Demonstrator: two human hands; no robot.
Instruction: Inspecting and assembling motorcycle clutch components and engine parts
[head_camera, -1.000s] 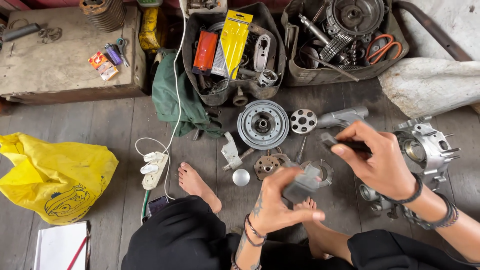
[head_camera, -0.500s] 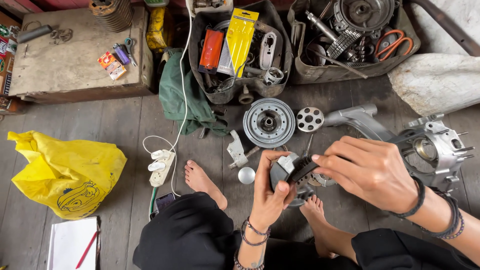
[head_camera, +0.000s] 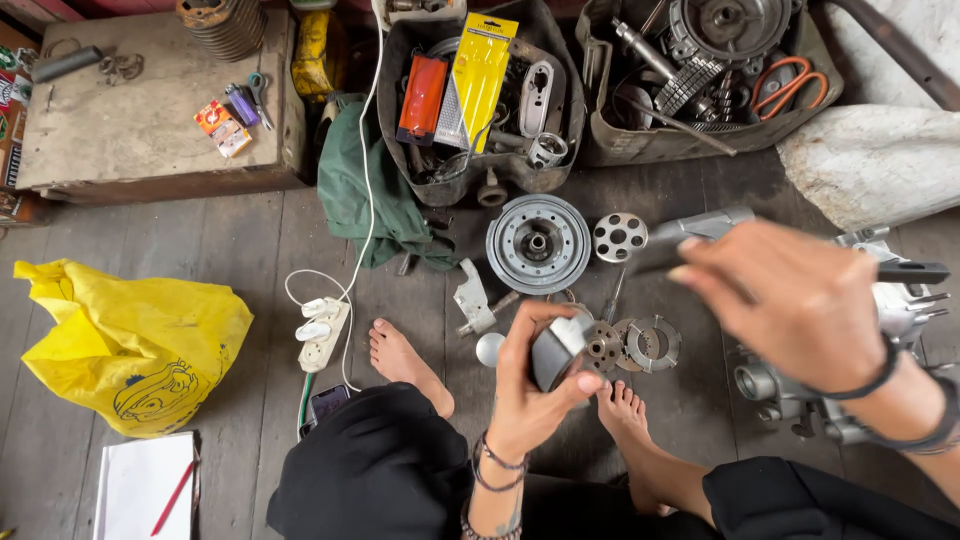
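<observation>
Parts fan out around round hub (head_camera: 538, 243). Left hand (head_camera: 535, 385), just below it, clamps small metal part (head_camera: 556, 352) steady; right hand (head_camera: 790, 300), beside, closed round dark tool (head_camera: 912, 271).

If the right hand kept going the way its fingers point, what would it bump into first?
The right hand points left across the floor parts. Going straight on, it would probably meet the small holed metal disc, then the big round pulley wheel. The hand is raised, so depth is uncertain.

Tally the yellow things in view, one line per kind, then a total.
Yellow plastic bag: 1
Yellow blister pack: 1
Yellow can-like object, partly hidden: 1
Total: 3
</observation>
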